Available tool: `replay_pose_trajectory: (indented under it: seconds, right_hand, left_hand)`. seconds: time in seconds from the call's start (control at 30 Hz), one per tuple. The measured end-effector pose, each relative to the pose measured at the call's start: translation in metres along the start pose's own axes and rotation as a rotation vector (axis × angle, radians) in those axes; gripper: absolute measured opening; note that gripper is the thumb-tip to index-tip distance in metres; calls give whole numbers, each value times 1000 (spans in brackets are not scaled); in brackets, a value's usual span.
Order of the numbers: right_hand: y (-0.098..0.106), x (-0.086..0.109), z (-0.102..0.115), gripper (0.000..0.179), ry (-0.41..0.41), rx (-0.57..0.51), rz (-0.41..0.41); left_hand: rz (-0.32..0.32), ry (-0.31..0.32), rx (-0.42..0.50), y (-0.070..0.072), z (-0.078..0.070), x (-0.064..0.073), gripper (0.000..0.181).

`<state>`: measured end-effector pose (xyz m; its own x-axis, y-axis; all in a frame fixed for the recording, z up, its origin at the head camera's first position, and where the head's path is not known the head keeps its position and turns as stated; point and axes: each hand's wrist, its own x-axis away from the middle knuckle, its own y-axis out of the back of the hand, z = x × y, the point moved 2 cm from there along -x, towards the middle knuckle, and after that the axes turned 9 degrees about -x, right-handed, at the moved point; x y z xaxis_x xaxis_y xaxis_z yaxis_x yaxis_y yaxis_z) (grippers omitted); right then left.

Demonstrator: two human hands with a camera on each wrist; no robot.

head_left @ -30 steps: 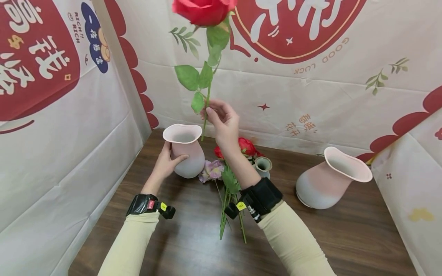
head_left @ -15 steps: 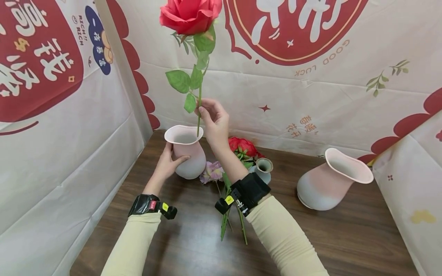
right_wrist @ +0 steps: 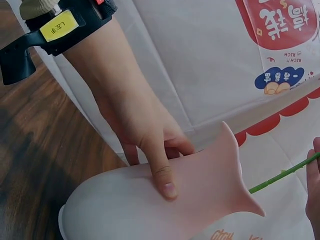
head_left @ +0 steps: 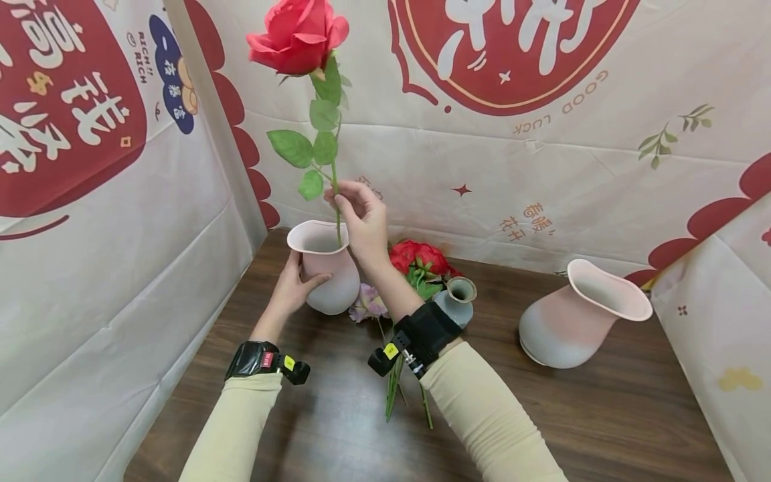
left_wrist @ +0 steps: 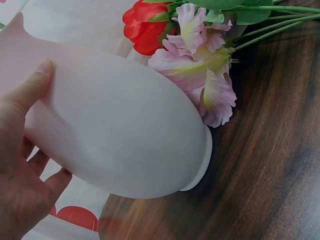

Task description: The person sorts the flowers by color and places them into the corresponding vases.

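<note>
My left hand (head_left: pixel 292 286) grips the left side of a pink-and-white vase (head_left: pixel 334 288), thumb across its front; the vase stands upright on the table. In the left wrist view the vase (left_wrist: pixel 125 120) fills the middle. Above it, my right hand (head_left: pixel 365 224) pinches the green stem of a tall red rose (head_left: pixel 298 37) between thumb and fingers. The stem's lower end reaches into the vase mouth. In the right wrist view the rose stem (right_wrist: pixel 282 174) passes behind the flared rim, which hides its tip.
Red flowers (head_left: pixel 421 258), a pale purple flower (head_left: pixel 369 303) and green stems lie right of the held vase, partly behind my right forearm. A small grey-blue vase (head_left: pixel 456 302) stands beside them. Another pink-and-white vase (head_left: pixel 572 318) is farther right on the wooden table (head_left: pixel 602 415). Printed cloth walls surround it.
My right hand has moved left and slightly down with the rose, bringing the stem end from beside the vase into its mouth. My left hand and the vase stay nearly still.
</note>
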<state>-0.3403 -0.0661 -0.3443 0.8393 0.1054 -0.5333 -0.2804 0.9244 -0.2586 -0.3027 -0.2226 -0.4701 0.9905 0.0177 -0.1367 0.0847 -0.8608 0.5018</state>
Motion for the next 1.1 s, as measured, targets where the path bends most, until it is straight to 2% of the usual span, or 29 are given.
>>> replay_pose_trajectory:
  seconds: [0.07, 0.2, 0.33, 0.67, 1.1]
  right_hand:
    - [0, 2, -1, 23, -47, 73, 16]
    - [4, 6, -4, 30, -161, 295, 44]
    - [12, 9, -5, 34, -196, 402, 70]
    - [37, 10, -4, 31, -171, 468, 55]
    - [62, 19, -7, 30, -201, 455, 8]
  left_hand:
    - [-1, 9, 0, -1, 0, 0, 89]
    - [-1, 10, 3, -2, 1, 0, 91]
    - [-3, 15, 0, -2, 0, -1, 94]
    - [1, 45, -13, -1, 1, -1, 91]
    - [14, 47, -19, -1, 0, 0, 91]
